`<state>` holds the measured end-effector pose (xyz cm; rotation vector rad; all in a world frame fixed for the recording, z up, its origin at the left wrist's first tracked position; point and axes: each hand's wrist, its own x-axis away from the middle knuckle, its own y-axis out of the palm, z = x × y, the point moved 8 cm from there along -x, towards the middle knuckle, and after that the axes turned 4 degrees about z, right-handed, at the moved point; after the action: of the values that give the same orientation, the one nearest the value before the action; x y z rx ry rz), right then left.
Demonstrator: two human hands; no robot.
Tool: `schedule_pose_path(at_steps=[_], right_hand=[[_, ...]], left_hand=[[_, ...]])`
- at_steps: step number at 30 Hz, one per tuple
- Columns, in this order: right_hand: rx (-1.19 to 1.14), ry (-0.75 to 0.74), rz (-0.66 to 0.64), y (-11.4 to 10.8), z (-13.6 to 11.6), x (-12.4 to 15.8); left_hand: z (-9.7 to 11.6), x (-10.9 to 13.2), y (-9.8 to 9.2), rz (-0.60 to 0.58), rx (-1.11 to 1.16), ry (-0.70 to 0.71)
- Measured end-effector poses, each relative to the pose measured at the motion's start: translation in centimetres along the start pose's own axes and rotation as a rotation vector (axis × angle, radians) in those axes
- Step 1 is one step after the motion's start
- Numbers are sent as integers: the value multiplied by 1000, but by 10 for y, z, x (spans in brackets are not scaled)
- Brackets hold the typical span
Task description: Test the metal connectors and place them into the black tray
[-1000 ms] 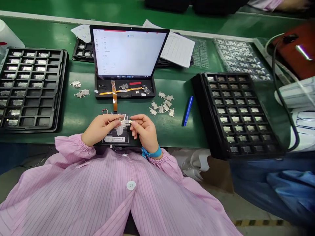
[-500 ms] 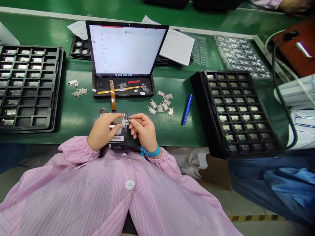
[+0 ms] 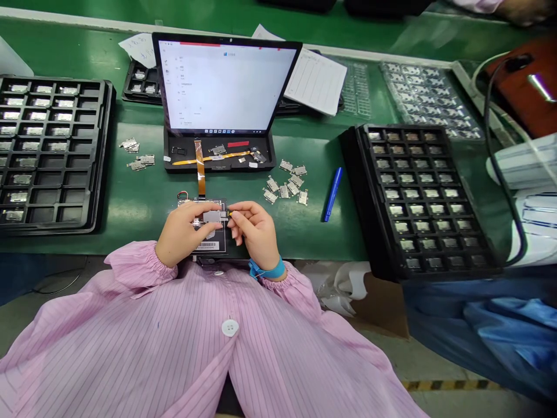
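In the head view, a black circuit board [image 3: 220, 237] with a barcode label lies at the bench's front edge. A flat silver metal card socket [image 3: 212, 216] is on it. My left hand [image 3: 183, 227] holds the socket between thumb and forefinger, from its two long sides. My right hand [image 3: 256, 226], with a blue wrist strap, pinches a small, thin card [image 3: 228, 214] with a yellowish end at the socket's right edge. How far the card sits in the socket cannot be made out. An orange ribbon cable [image 3: 199, 171] runs from the board to the lit tablet [image 3: 226, 87].
Loose metal sockets lie in a pile [image 3: 287, 183] to the right and a smaller pile [image 3: 138, 161] to the left. A blue marker [image 3: 332, 194] is further right. Black compartment trays stand at left [image 3: 101, 157] and right [image 3: 357, 191]. A co-worker's hand [image 3: 524, 10] shows top right.
My left fingers have shifted slightly on the socket, showing more of its face. The right hand stays almost in place, still pinching the card. The view has moved very slightly.
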<state>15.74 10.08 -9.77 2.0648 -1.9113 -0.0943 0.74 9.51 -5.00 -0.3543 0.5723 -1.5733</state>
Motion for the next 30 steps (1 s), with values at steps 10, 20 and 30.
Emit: schedule_pose_path(at_steps=[10, 20, 30], right_hand=[[30, 10, -8, 1, -1, 1], [92, 24, -62, 4, 1, 2], [98, 24, -132, 11, -2, 1]], left_hand=[[-1, 0, 0, -12, 10, -48], [-2, -1, 2, -28, 53, -58], [4, -2, 7, -43, -13, 23]])
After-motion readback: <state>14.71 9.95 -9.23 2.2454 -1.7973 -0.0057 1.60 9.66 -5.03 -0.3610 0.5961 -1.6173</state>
